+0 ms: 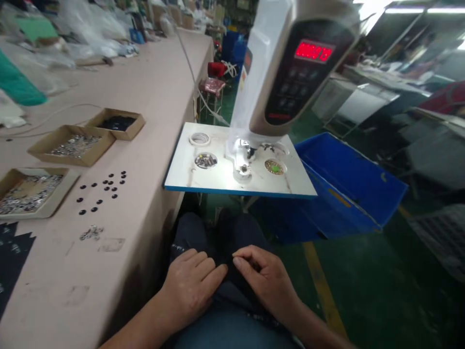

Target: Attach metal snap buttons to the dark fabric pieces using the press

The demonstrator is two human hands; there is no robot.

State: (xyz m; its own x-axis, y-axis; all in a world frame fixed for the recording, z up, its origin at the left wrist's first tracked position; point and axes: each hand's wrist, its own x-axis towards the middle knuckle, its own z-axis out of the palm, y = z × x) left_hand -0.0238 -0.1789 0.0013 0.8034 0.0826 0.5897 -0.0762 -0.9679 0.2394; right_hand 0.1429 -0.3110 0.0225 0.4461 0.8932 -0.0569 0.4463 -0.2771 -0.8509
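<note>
Background worktables (387, 81) blur; whether the right hand (267, 276) holds anything is unclear.

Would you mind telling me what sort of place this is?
Probably a factory workshop that handles small hardware: there is a machine with a red lit display, open trays of small shiny parts on a long table, and a large blue bin.

One left hand (191, 278), one right hand (271, 278), one machine (271, 72), three cardboard trays (61, 158), about fifteen black caps (99, 201) (the loose ones)

Left hand (191, 281) and right hand (270, 277) are over trousers (250, 230)
</note>
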